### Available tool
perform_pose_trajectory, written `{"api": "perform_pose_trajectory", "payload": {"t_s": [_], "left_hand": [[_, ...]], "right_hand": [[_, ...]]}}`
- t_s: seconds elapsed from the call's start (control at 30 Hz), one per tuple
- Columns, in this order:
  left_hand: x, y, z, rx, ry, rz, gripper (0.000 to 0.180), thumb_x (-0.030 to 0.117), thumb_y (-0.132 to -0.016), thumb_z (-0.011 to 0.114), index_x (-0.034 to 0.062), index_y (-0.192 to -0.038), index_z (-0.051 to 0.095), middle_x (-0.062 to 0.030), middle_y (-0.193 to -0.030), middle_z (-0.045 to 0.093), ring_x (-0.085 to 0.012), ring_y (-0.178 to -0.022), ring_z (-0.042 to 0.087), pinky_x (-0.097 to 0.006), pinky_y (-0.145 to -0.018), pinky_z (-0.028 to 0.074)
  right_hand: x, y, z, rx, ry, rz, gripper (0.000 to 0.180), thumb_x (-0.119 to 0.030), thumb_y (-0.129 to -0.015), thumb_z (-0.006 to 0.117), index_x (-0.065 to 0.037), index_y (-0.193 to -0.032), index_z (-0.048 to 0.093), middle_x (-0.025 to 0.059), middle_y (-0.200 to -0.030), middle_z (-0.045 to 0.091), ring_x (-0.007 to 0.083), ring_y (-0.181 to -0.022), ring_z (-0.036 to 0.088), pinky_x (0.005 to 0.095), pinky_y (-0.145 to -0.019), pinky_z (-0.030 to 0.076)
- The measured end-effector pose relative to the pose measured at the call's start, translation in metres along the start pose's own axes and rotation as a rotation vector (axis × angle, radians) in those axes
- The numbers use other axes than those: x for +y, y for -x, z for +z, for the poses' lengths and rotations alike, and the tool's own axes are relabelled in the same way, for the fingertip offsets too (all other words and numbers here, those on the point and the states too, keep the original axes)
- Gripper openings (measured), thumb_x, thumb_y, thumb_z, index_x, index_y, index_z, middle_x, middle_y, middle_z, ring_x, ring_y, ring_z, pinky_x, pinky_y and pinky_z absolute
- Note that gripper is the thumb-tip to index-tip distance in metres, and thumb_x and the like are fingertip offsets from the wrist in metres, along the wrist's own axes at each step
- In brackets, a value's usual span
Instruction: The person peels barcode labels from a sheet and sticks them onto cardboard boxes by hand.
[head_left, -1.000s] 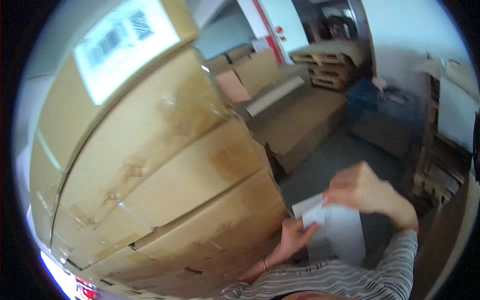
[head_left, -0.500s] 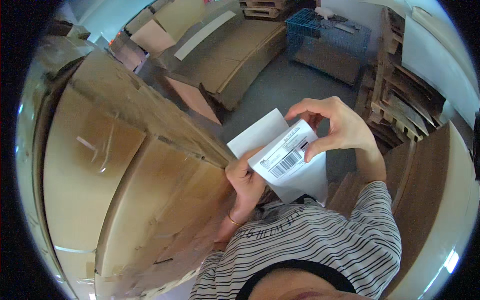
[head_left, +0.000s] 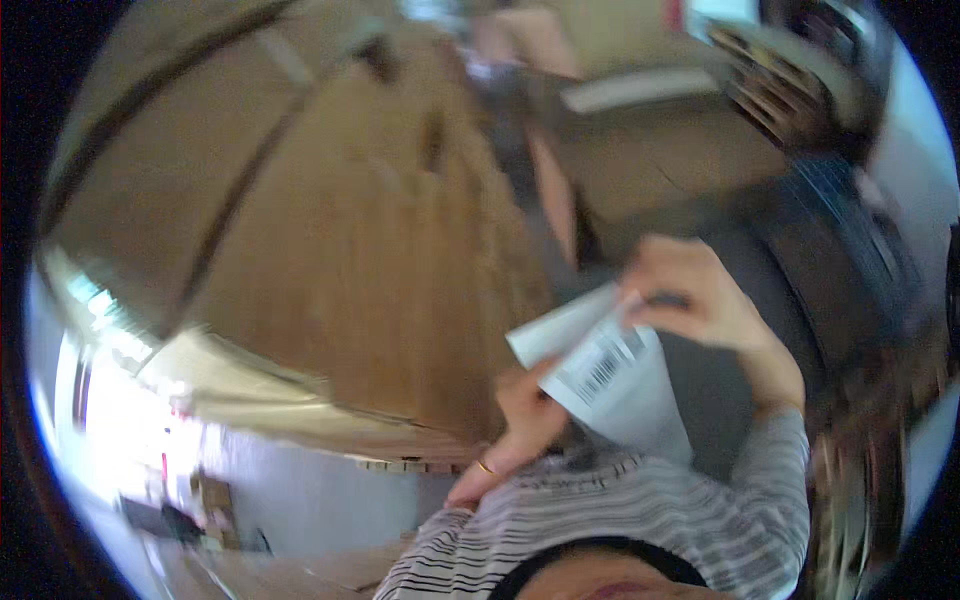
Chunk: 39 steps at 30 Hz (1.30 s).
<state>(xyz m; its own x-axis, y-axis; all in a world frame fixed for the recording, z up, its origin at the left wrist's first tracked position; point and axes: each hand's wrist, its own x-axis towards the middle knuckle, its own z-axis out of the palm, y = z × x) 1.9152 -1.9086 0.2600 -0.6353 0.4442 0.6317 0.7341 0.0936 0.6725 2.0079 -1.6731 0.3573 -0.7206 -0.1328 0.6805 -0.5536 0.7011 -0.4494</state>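
A folded strip of white label paper [head_left: 605,372], printed with a barcode, is held in front of my chest. My left hand [head_left: 530,408] is closed around its lower left part, with a thin bracelet at the wrist. One flap of the strip stands up behind the barcode label, and a longer part hangs down toward my striped shirt [head_left: 620,500]. At the upper right corner of the label, the thumb and fingers of my right hand [head_left: 692,292] are pinched together on the paper. Motion blurs the picture, and the exact fingertip contact is smeared.
Tall cardboard boxes [head_left: 370,240] rise close on my left. Ahead lies a low cardboard stack [head_left: 670,150], with wooden pallets [head_left: 780,90] behind it. A blue wire cage [head_left: 850,220] stands to the right. Bright light comes from an opening [head_left: 110,375] at the lower left.
My view has swung left, bringing the bright opening into sight. My right thumb and fingers, apart around the label's edge before, have come together at its upper corner.
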Motion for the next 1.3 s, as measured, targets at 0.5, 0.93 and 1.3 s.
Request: {"api": "perform_pose_trajectory", "payload": {"t_s": [0.5, 0.93, 1.3], "left_hand": [[0.007, 0.034, -0.009, 0.221, -0.248, -0.051, 0.029, 0.002, -0.083, 0.067, 0.0071, -0.110, 0.074, -0.0142, -0.086, 0.073, -0.0236, -0.062, 0.070, -0.029, -0.057, 0.053], [0.002, 0.037, -0.011, 0.191, -0.221, 0.034, 0.046, -0.007, -0.075, 0.061, 0.0113, -0.116, 0.073, -0.0103, -0.100, 0.075, -0.0239, -0.072, 0.074, -0.030, -0.067, 0.058], [0.003, 0.034, -0.012, 0.152, -0.202, 0.041, 0.047, -0.006, -0.076, 0.062, 0.0115, -0.119, 0.071, -0.0126, -0.098, 0.075, -0.0257, -0.080, 0.075, -0.031, -0.071, 0.059]], "right_hand": [[-0.005, -0.232, -0.028, -0.017, -1.181, -0.585, 0.022, -0.023, -0.098, 0.064, -0.006, -0.113, 0.062, 0.0137, -0.100, 0.071, 0.0228, -0.092, 0.072, 0.0381, -0.079, 0.060], [-0.115, -0.373, -0.019, 0.073, -1.024, -0.651, 0.034, -0.016, -0.091, 0.074, -0.001, -0.111, 0.051, 0.0104, -0.094, 0.071, 0.0149, -0.085, 0.069, 0.0233, -0.071, 0.055], [-0.110, -0.376, -0.019, 0.044, -1.031, -0.673, 0.032, -0.011, -0.091, 0.073, 0.001, -0.110, 0.050, 0.0119, -0.091, 0.071, 0.0158, -0.083, 0.069, 0.0244, -0.070, 0.057]]}}
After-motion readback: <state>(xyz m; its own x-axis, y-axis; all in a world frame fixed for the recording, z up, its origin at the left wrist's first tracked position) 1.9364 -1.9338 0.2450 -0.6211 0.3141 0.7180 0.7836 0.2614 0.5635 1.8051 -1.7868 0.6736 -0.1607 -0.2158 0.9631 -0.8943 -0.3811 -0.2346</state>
